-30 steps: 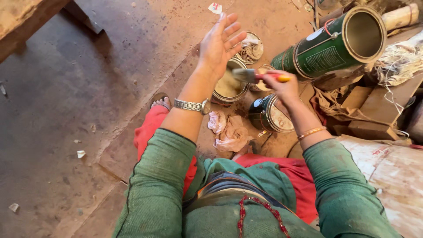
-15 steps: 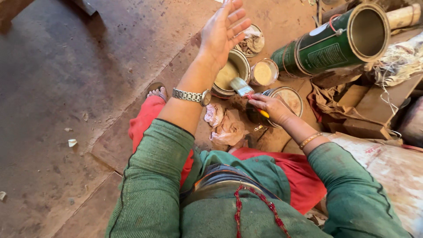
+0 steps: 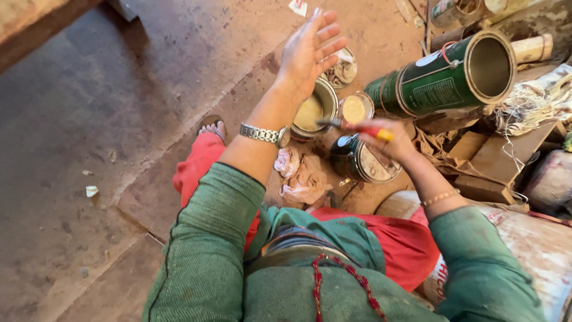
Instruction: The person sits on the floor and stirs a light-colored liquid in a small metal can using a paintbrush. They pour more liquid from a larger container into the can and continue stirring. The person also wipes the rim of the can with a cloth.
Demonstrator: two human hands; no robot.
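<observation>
1 brush (image 3: 351, 126) in right hand (image 3: 390, 140)

Soft warm daylight, weak shadows, sharp focus, wide-angle edge distortion.

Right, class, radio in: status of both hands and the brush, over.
Left hand raised, open, empty. Right hand gripping red-and-yellow-handled paintbrush, bristles over open round metal tin of pale paint. Crumpled pinkish rags beside the tins, nothing blocking.

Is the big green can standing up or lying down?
Lying down. The big green can rests on its side on the floor, and its open round mouth faces sideways to the right, not up.
</observation>
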